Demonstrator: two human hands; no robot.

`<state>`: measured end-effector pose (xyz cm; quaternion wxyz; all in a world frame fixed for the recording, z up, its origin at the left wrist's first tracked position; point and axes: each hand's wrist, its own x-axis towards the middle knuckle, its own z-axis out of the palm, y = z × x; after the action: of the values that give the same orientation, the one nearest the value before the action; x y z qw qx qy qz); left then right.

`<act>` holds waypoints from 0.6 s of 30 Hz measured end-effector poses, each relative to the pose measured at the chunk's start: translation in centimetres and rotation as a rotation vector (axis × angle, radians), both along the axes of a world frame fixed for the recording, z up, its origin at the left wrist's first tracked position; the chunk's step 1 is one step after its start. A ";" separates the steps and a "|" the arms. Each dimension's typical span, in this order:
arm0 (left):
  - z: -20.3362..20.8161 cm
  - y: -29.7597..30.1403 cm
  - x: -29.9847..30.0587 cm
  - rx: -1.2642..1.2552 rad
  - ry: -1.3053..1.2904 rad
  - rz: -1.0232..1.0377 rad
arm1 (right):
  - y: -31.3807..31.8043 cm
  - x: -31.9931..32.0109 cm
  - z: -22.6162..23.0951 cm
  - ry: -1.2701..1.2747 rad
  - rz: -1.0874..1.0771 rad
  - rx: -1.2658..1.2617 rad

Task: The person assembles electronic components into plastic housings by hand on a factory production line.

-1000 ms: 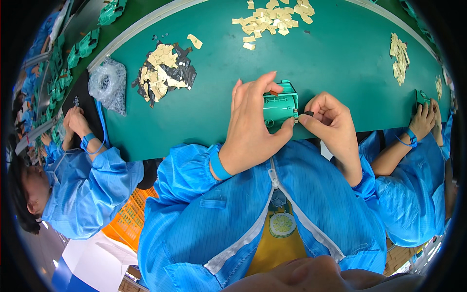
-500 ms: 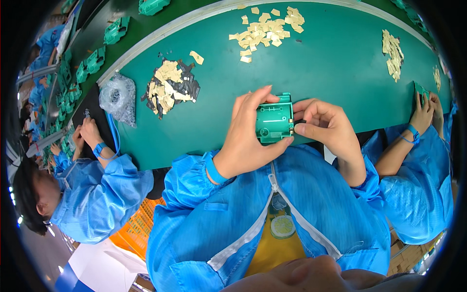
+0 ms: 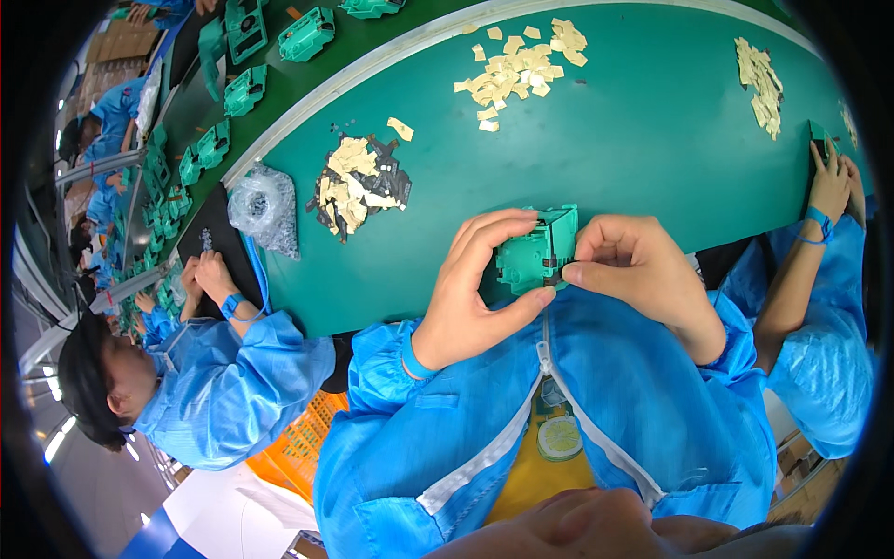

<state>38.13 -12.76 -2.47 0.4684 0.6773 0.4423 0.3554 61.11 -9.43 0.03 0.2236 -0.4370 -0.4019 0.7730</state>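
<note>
My left hand [image 3: 466, 293] holds a green plastic housing [image 3: 523, 258] by its left side, fingers over the far edge and thumb at the near corner. The housing is tilted, with its moulded inside partly showing. At its right edge, my right hand [image 3: 643, 270] is closed in a pinch, thumb and forefinger against a small black piece [image 3: 555, 277]. The fingertips partly cover that piece, so its full shape is hidden. Both hands are just over the near edge of the green table [image 3: 447, 177].
Left of my hands lies a heap of black pieces [image 3: 393, 184] and cream paper scraps, beside a clear plastic bag [image 3: 264, 210]. More cream scraps [image 3: 512, 79] lie farther back. Green housings [image 3: 307, 35] line a belt beyond the rim. Co-workers' sleeves [image 3: 223, 391] flank me.
The housing has turned and tilted in my left hand. My right fingers have brought the black piece from beside the housing against its right edge. The whole view has shifted slightly.
</note>
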 end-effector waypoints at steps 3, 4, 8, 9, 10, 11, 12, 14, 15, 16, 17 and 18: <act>0.2 -0.4 0.1 -0.038 -0.054 0.021 | -0.4 -0.2 0.2 -0.007 0.008 0.040; 0.4 -0.7 0.1 -0.066 -0.070 0.030 | -0.6 -0.3 0.3 -0.012 0.011 0.061; 1.3 -1.5 -0.4 -0.228 -0.150 0.001 | -1.4 -1.0 1.2 -0.054 0.022 0.093; 1.4 -1.6 -0.3 -0.228 -0.150 -0.001 | -1.6 -1.0 1.2 -0.062 0.027 0.094; 1.4 -1.7 -0.2 -0.243 -0.173 0.008 | -1.7 -1.0 1.2 -0.069 0.033 0.094; 1.4 -1.8 -0.1 -0.258 -0.197 0.018 | -1.8 -1.0 1.2 -0.069 0.032 0.094; 1.4 -1.8 -0.1 -0.259 -0.196 0.018 | -1.8 -1.1 1.2 -0.075 0.038 0.106; 1.3 -1.8 0.0 -0.268 -0.196 0.035 | -1.9 -1.2 1.1 -0.079 0.044 0.117; 1.2 -1.9 0.0 -0.269 -0.195 0.037 | -1.9 -1.3 1.2 -0.086 0.044 0.121; 1.2 -1.9 0.0 -0.275 -0.210 0.044 | -1.9 -1.4 1.2 -0.094 0.044 0.126; 1.1 -2.0 0.0 -0.281 -0.225 0.051 | -1.9 -1.5 1.3 -0.092 0.045 0.125; 1.0 -2.0 -0.1 -0.282 -0.224 0.054 | -1.9 -1.6 1.4 -0.114 0.053 0.127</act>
<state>38.06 -14.74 -1.48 0.5954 0.5491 0.4507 0.3753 59.50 -11.28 1.42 0.2069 -0.4545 -0.4736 0.7255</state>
